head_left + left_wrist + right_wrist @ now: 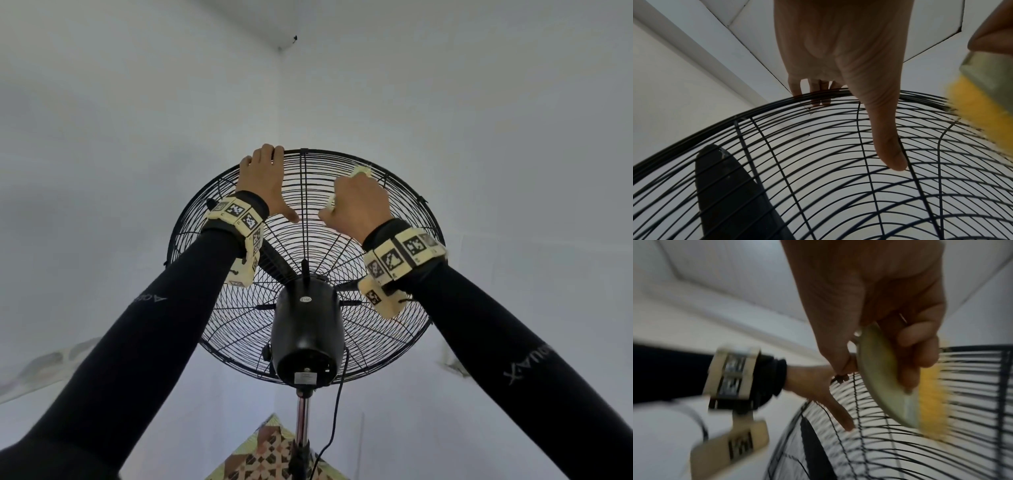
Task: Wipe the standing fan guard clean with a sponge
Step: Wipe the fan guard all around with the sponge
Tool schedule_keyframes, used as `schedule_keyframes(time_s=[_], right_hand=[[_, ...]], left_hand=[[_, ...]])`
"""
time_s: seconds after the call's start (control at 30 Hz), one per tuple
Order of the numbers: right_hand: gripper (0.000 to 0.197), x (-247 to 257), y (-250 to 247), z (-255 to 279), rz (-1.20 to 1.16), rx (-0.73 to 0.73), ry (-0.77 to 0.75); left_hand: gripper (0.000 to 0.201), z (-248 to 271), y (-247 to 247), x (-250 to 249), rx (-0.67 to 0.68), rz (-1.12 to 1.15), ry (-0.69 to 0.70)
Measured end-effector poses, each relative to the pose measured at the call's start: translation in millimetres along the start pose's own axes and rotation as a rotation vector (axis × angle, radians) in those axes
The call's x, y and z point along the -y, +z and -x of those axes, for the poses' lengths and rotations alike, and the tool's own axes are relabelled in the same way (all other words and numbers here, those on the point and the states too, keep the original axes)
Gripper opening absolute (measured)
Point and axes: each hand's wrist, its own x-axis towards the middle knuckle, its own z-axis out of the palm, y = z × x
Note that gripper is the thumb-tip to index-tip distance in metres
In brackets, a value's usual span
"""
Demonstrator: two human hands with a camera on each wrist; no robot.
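Observation:
I see the black standing fan from behind. Its wire guard [239, 329] rises in front of me. My left hand [263, 178] grips the guard's top rim: the fingers [818, 95] curl over the rim and the thumb lies straight along the wires. My right hand [359, 205] holds a yellow sponge [361, 170] with a green scouring side. It presses the yellow face [931, 402] against the upper right wires of the guard, just below the rim. The sponge [986, 113] also shows at the right edge of the left wrist view. The right wrist view is blurred.
The black motor housing [306, 329] sticks out toward me at the guard's centre, on a chrome pole [301, 421] with a black cord [337, 411] hanging beside it. A dark blade [731, 194] stands still inside the guard. White walls meet in a corner behind; patterned floor [267, 455] lies below.

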Motion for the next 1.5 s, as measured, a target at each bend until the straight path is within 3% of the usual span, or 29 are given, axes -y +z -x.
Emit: schedule_keyframes(time_s=[0.07, 0.13, 0.2, 0.3, 0.37, 0.43, 0.57, 0.7, 0.77, 0.87, 1.03, 1.17, 1.23, 1.3, 1.33, 1.43, 1.5], right_hand=[[0.027, 3.4, -8.1, -5.3, -0.071, -0.033, -0.020], [0.018, 5.9, -11.6, -10.3, -0.324, 0.025, -0.191], [0.019, 6.4, -12.3, -13.4, -0.430, 0.099, -0.303], [0.023, 3.0, -17.2, -17.2, -0.416, 0.088, -0.124], [0.028, 0.7, -23.6, -24.6, -0.198, 0.062, 0.025], [0.033, -0.8, -28.9, -34.8, -0.120, 0.072, 0.059], [0.014, 7.2, -38.6, -45.6, -0.592, 0.126, -0.061], [0.019, -11.2, -39.5, -52.5, -0.767, 0.095, 0.176], [0.028, -28.2, -48.8, -60.8, -0.525, 0.138, 0.244], [0.025, -37.8, -59.9, -70.5, -0.208, 0.141, 0.251], [0.029, -17.9, -43.6, -79.2, -0.946, 0.127, 0.139], [0.018, -33.9, -37.5, -89.4, -0.921, 0.128, 0.344], [0.020, -50.1, -52.0, -92.6, -0.633, 0.130, 0.415], [0.022, -57.9, -65.1, -97.9, -0.413, 0.102, 0.390], [0.021, -56.5, -66.6, -101.9, -0.466, 0.099, 0.353], [0.011, -34.9, -58.3, -111.3, -0.922, 0.119, 0.212], [0.013, -23.0, -48.6, -114.8, -1.045, 0.152, 0.195]], left_hand=[[0.140, 0.2, 1.2, -1.2, -0.006, 0.011, 0.011], [0.139, 0.1, 3.1, 0.1, -0.023, 0.014, 0.016], [0.140, 1.3, 3.0, 2.5, -0.033, 0.018, 0.014], [0.142, 2.3, 2.1, 3.8, -0.013, 0.018, 0.013], [0.142, 2.1, 1.6, 3.9, -0.004, 0.016, 0.009], [0.142, 2.0, 1.3, 2.8, -0.001, 0.013, 0.009], [0.143, 3.3, -0.1, 2.7, -0.008, 0.007, 0.014], [0.143, 5.7, -3.0, 3.5, 0.014, 0.002, 0.005], [0.142, 5.1, -3.1, 4.3, 0.019, -0.003, -0.001], [0.143, 5.0, -3.1, 2.3, 0.023, -0.002, 0.005], [0.143, 4.7, -2.8, 0.3, 0.014, -0.007, 0.004], [0.144, 5.5, -1.5, 4.2, 0.005, 0.001, 0.004], [0.145, 5.8, -1.9, 4.1, 0.012, 0.001, 0.004], [0.145, 6.3, -3.3, 2.0, 0.018, -0.007, 0.002], [0.145, 6.4, -3.6, 1.0, 0.020, -0.007, 0.003], [0.145, 7.2, -3.1, -0.1, 0.012, -0.007, 0.000], [0.144, 7.9, -2.9, 1.6, 0.003, 0.000, 0.000]])
